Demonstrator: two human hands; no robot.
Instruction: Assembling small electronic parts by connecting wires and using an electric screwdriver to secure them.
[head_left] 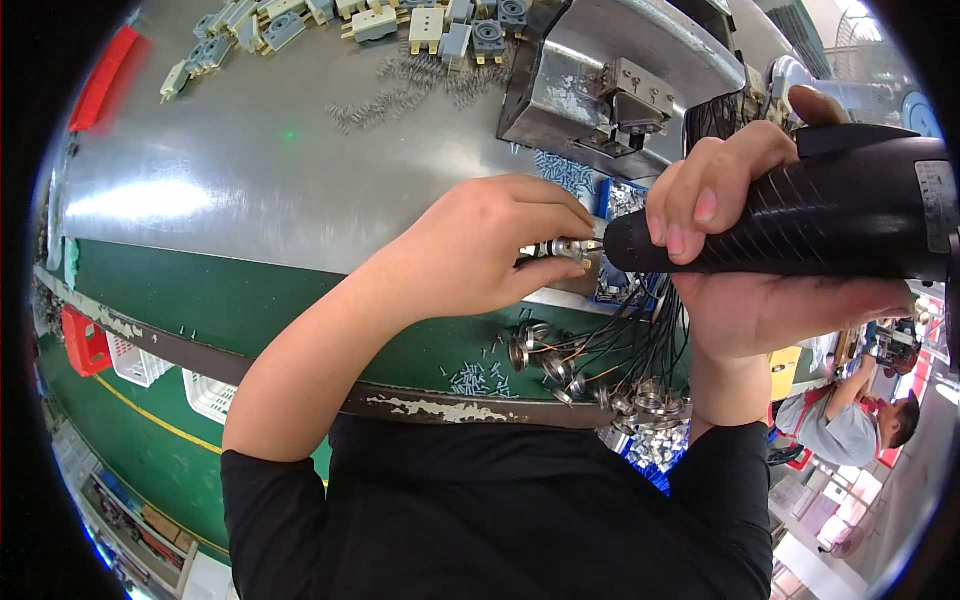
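My right hand point(745, 312) is wrapped round a thick black electric screwdriver point(825, 215), its tip pointing left. In my left hand point(485, 240), a small shiny metal part point(565, 248) is pinched between thumb and fingers. The screwdriver's tip meets this part or lies right beside it; my fingers partly hide the spot. Below my hands, round metal pieces with black wires point(550, 360) lie in a bundle on the green mat point(240, 285). Just beyond my left fingers are small bluish screws point(565, 172) in a heap.
A scuffed metal fixture point(570, 85) stands at the far right of the bench. Grey and cream switch-like parts point(425, 30) and loose springs point(410, 85) lie at the back. More screws point(480, 380) lie near the front edge. A co-worker point(835, 425) sits off to the right.
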